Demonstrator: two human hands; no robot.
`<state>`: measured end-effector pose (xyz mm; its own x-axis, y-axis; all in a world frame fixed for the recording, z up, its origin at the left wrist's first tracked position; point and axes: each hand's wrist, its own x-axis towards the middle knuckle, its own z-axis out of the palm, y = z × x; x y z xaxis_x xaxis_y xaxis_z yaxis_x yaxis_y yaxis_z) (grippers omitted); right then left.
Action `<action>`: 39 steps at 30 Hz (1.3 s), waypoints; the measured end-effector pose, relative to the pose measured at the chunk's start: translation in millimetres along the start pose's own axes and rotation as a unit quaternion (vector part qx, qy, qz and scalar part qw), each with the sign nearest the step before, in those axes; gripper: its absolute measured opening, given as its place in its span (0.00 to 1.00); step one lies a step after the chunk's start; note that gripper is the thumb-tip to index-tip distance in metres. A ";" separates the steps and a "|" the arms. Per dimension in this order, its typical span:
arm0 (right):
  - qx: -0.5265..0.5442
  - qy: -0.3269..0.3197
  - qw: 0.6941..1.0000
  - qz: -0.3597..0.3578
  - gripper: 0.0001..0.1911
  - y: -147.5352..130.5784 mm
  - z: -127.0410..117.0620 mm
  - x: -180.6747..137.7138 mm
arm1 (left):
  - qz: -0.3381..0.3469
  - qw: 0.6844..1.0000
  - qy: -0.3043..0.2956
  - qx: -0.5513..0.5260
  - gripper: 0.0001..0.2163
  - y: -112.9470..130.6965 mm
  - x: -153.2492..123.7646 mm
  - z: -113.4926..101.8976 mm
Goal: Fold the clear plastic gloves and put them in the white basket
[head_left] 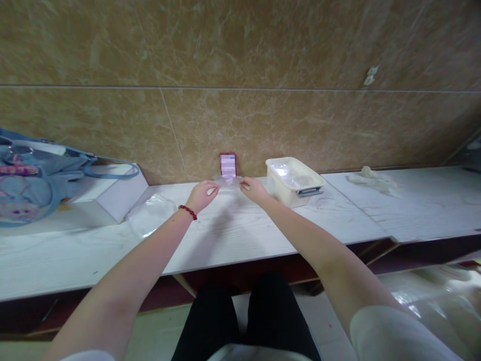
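Note:
A thin clear plastic piece [227, 181] is stretched between my two hands, above the white tabletop; whether it is a bag or a flat sheet I cannot tell. My left hand [204, 194], with a red bead bracelet at the wrist, pinches its left end. On the other end, the fingertips of my right hand [253, 189] are closed too. Just behind the plastic, a lit phone [228, 163] in a red frame leans upright against the wall. Right of my right hand stands a cream plastic basket [291, 195] with clear plastic inside and a grey handle.
Clear plastic [152, 213] lies flat left of my left forearm. Farther left, a blue bag [67, 170] rests on a white box [122, 193]. A crumpled whitish item [372, 179] lies to the right. The brown tiled wall [233, 120] bounds the white tabletop [240, 235] behind.

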<state>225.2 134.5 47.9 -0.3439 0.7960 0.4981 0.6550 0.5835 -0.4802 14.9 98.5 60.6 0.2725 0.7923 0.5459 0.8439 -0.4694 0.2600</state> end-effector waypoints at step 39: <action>-0.089 -0.221 0.962 -0.133 0.14 -3.9 26.3 -38.9 | -0.295 0.928 -0.215 0.072 0.22 -85.5 -38.6 33.3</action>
<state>218.4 105.6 11.4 -0.7416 0.6363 0.2125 0.5955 0.7703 -0.2282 -52.4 121.1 -9.2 -0.1246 0.9916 -0.0342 0.9495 0.1292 0.2861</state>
